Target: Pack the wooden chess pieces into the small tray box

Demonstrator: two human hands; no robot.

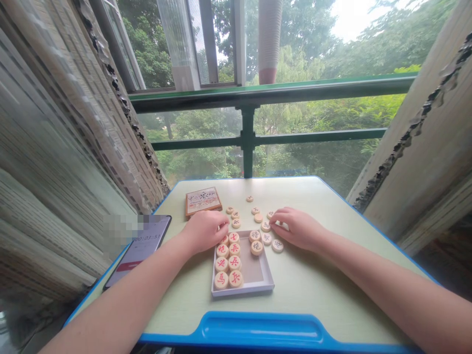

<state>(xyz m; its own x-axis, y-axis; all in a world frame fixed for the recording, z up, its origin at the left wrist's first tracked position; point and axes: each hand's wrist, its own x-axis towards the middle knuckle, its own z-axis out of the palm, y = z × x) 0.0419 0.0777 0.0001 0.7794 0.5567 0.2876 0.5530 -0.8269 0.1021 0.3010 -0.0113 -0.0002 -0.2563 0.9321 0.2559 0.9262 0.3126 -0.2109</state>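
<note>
A shallow white box tray [258, 280] lies on the pale green desk [324, 290], with several round wooden chess pieces [228, 263] in rows along its left side. More loose pieces [258, 216] lie scattered just beyond the tray. My left hand [204, 230] rests curled at the tray's far left corner, fingers closed near a piece. My right hand [298, 228] lies on the desk right of the loose pieces, fingertips pinched at one piece.
The box lid [202, 200] with printed characters lies at the far left of the desk. A phone [138, 250] showing a timer lies on the left edge. A blue pen groove [261, 329] runs along the near edge. Green window rails stand beyond.
</note>
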